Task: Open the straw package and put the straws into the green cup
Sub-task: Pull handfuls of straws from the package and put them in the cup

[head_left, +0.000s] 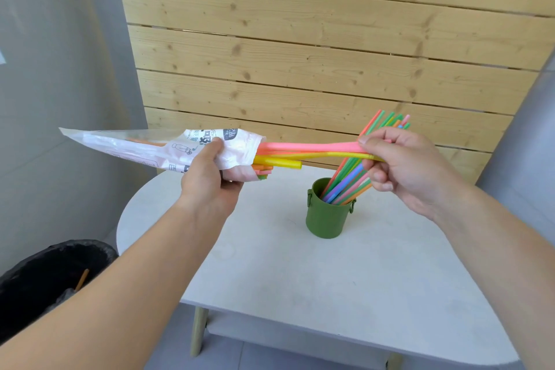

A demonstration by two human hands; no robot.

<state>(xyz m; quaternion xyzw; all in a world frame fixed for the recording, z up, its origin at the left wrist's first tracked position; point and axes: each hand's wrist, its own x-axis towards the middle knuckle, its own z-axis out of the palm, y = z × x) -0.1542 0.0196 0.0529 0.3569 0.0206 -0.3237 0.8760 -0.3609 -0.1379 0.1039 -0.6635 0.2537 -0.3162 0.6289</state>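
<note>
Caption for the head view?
The left hand grips the straw package; right hand pinches pink and yellow straws near the green cup.

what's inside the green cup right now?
A bundle of coloured straws stands in the green cup, leaning right, tops well above the rim. The right hand covers their middle; the cup wall hides their lower ends and the cup's bottom.

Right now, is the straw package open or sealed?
Open: straws stick out of the package; the right hand pinches them while the left hand grips it.
</note>
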